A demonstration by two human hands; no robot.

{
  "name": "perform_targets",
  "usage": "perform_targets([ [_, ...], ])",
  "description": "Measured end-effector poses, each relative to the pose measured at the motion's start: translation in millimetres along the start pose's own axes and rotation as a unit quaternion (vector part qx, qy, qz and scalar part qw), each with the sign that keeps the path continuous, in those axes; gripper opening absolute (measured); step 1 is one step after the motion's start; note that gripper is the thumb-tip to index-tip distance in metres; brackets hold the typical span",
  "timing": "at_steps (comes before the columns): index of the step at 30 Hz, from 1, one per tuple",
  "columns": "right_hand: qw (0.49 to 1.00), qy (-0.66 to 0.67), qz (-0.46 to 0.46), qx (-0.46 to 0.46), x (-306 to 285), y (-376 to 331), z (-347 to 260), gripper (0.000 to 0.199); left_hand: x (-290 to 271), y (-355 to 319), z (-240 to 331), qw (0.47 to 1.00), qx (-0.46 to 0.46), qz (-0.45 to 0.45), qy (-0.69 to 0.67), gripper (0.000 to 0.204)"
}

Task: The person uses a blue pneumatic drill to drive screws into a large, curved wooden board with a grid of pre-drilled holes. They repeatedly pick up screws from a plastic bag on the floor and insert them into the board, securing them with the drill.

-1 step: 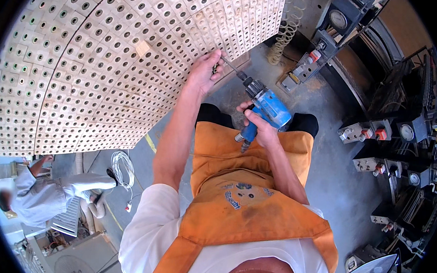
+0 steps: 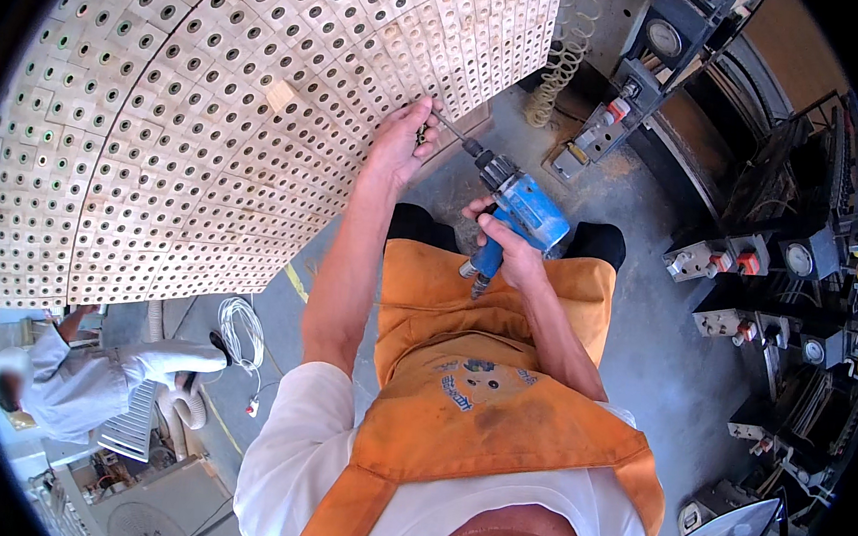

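My right hand (image 2: 513, 254) grips a blue power driver (image 2: 533, 211) by its handle, with a metal fitting at the handle's lower end. A long thin bit points up and left, its tip close beside the fingers of my left hand (image 2: 399, 143). That hand is closed, its thumb and forefinger at the bit's tip. Some small brass-and-dark metal pieces (image 2: 422, 133) show between its curled fingers; their exact kind is too small to tell. Just beyond stands a large panel of pale wooden blocks (image 2: 250, 149), many holes lined with dark metal rings, others near my left hand apparently bare.
A loose wooden block (image 2: 282, 96) sticks out from the panel. A coiled hose (image 2: 559, 70) hangs at its far right edge. Machinery with gauges (image 2: 798, 259) lines the right side. At lower left are another person (image 2: 78, 389) and a coiled white cable (image 2: 239, 330) on the floor.
The driver and my right hand have shifted very slightly left, toward my left hand. My left hand stays in place. The other person at lower left has moved a little.
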State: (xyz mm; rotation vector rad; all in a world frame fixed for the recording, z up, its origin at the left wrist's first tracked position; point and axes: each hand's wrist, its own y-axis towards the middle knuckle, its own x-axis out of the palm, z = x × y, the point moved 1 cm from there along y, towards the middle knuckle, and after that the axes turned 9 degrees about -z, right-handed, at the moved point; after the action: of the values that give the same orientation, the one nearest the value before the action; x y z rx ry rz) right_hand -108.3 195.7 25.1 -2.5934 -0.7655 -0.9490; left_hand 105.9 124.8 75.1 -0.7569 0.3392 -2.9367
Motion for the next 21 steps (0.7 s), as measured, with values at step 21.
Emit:
perform_targets([
  [21,0.998,-0.068,-0.004,-0.011,23.3,31.9,-8.6,0.019,-32.4,-39.0,-74.1,0.982,-0.084,-0.028,-0.165,0.026],
])
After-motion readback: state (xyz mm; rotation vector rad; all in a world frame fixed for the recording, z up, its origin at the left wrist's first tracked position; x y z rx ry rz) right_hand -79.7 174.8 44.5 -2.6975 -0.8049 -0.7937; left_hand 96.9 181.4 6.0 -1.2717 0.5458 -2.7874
